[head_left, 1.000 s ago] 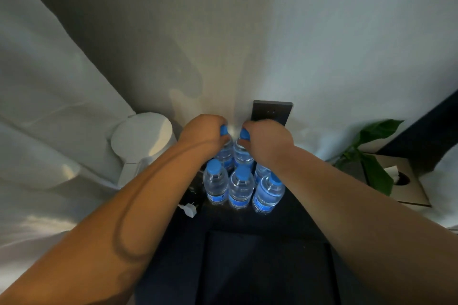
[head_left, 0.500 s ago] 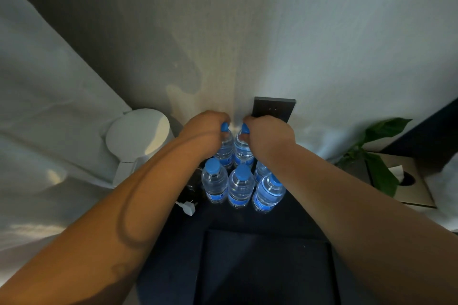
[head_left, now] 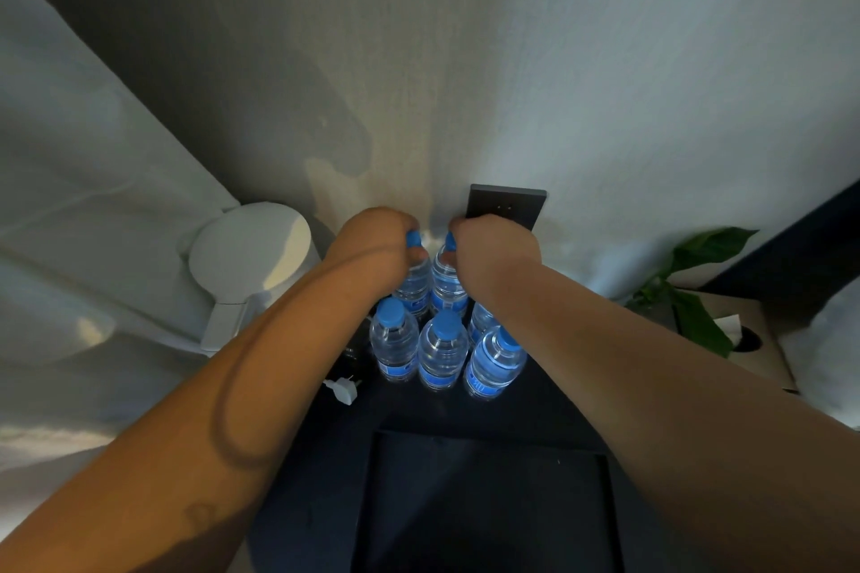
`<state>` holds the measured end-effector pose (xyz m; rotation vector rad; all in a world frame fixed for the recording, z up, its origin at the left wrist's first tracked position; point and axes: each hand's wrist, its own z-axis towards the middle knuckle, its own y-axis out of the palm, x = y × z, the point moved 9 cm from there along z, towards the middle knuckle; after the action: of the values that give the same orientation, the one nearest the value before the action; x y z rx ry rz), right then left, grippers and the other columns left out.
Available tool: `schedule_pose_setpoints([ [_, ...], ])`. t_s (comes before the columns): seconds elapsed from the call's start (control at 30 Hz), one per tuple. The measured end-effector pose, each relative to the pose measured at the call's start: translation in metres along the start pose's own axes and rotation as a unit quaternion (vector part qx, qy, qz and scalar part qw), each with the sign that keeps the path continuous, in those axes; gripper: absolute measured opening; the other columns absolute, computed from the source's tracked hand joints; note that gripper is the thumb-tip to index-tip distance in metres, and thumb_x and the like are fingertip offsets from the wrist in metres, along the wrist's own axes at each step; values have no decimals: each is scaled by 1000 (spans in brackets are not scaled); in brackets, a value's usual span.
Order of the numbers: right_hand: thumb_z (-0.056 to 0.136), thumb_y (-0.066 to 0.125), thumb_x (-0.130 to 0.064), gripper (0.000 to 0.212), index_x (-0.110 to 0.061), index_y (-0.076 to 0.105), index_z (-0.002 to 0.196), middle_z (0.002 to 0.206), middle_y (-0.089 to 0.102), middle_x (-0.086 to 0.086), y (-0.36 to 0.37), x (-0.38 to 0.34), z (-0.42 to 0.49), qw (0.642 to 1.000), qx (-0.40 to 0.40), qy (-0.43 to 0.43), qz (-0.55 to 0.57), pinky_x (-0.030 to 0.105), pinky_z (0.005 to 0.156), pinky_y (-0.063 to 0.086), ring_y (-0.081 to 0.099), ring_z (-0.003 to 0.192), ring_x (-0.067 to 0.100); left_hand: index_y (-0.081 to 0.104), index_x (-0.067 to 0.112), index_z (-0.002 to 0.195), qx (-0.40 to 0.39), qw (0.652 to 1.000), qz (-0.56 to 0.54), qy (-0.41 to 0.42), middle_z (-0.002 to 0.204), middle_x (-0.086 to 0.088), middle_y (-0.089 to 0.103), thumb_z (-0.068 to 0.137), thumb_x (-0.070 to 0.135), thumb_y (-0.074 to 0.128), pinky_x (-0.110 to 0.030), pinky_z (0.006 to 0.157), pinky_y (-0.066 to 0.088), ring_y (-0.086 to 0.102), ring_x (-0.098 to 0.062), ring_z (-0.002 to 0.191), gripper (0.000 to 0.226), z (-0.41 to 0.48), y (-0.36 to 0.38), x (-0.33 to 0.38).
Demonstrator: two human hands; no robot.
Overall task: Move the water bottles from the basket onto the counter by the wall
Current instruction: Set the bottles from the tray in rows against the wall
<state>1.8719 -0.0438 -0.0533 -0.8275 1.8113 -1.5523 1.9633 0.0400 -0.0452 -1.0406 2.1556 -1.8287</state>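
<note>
Hands barely moved since earlier frame. Left hand (head_left: pixel 372 249), right hand (head_left: pixel 495 258) curl fingers round caps of left water bottle (head_left: pixel 414 288), right water bottle (head_left: pixel 449 288). Both upright on dark counter (head_left: pixel 549 414), 12 o'clock of front row (head_left: pixel 442 349), by wall (head_left: pixel 558 84); axes vertical, under fingers.

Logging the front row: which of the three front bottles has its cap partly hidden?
The rightmost front bottle: the right forearm covers part of its cap; the middle front bottle and left front bottle show theirs whole.
</note>
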Motion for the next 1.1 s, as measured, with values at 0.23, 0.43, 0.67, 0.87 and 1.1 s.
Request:
schedule_pose_setpoints([
  [0.23, 103, 62, -38, 23, -19, 67, 114, 80, 52, -1, -1, 0, -1, 1000, -3, 1, -4, 36, 69, 47, 54, 78, 21, 60, 9, 141, -38, 998, 32, 26, 135, -15, 61, 105, 23, 57, -34, 98, 44, 58, -30, 121, 39, 4, -1, 6],
  [0.43, 104, 60, -38, 24, -18, 66, 115, 90, 59, 1, -1, -1, -1, 1000, -20, 7, -4, 36, 73, 52, 59, 83, 23, 57, 12, 145, -16, 998, 27, 47, 140, -13, 53, 103, 13, 59, -32, 101, 44, 55, -30, 125, 42, 0, 3, 2],
  [0.67, 103, 62, -37, 22, -18, 66, 113, 80, 53, -1, -2, 0, -2, 1000, -22, 15, -2, 36, 71, 51, 58, 80, 22, 69, 9, 118, 47, 998, -47, -23, 112, -12, 69, 98, 34, 67, -33, 80, 49, 64, -28, 101, 32, -1, 1, -11],
  [0.87, 104, 60, -39, 25, -17, 65, 116, 87, 58, 1, -2, -1, -2, 999, -31, 16, 3, 37, 74, 53, 58, 82, 22, 69, 11, 126, 41, 997, -59, -32, 115, -14, 70, 100, 32, 66, -36, 88, 53, 65, -29, 105, 34, -6, -2, -10],
  [1.1, 104, 60, -38, 25, -16, 64, 116, 96, 64, 4, -5, -1, -5, 1000, -19, 7, 8, 37, 75, 52, 65, 91, 25, 66, 8, 130, 18, 999, -47, -1, 122, -15, 68, 103, 24, 62, -38, 94, 52, 63, -30, 109, 31, -9, -1, -3],
])
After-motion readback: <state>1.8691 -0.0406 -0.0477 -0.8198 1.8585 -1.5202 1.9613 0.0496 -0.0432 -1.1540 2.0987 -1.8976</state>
